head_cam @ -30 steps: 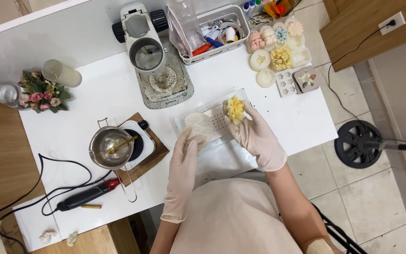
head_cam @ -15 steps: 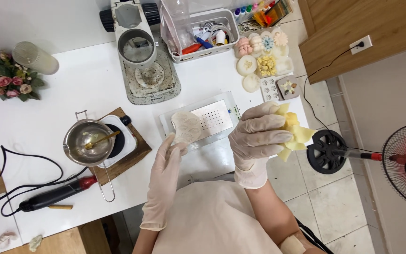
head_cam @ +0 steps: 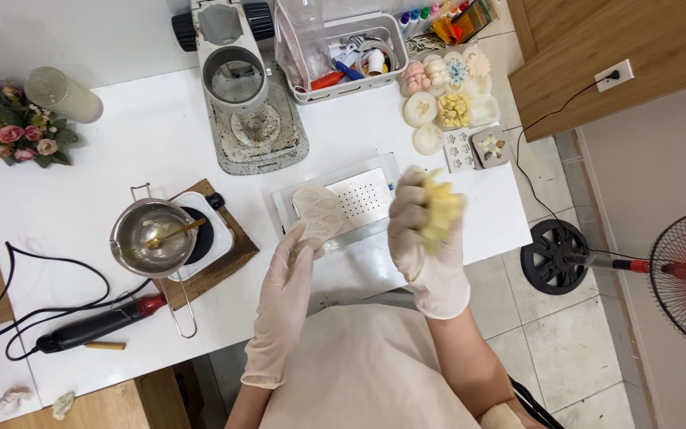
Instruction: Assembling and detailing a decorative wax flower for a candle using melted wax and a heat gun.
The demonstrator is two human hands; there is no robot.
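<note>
Petals of a yellow flower-shaped piece (head_cam: 441, 213) show between the gloved fingers of the right hand (head_cam: 426, 238), which is closed around it and raised above the near edge of the white table (head_cam: 121, 159), at about 3 o'clock from the flat perforated tray (head_cam: 359, 199). At 9 o'clock from that hand, the left hand (head_cam: 291, 270), also gloved, pinches the lower edge of a pale, round embossed mould (head_cam: 317, 213) that lies on the left part of the tray; its fingers are narrow, closed on the mould's rim.

At 12 o'clock from the tray stands a grey and white machine with a round bowl (head_cam: 236, 75) on a speckled base. At 1 o'clock sits a clear plastic bin (head_cam: 351, 48) of tools, and just to its right a cluster of small finished flowers (head_cam: 446, 87) in pink, white, blue and yellow, with small moulds beside them.

At 9 o'clock from the tray a steel pot (head_cam: 152, 237) with a spoon in it rests on a small hot plate over a wooden board. At 8 o'clock lies a black and red corded tool (head_cam: 97, 327). At the far left, 10 o'clock, sits a bouquet of pink roses (head_cam: 21, 135) beside a ribbed glass (head_cam: 61, 94). A standing fan (head_cam: 676, 274) is on the tiled floor at 3 o'clock.
</note>
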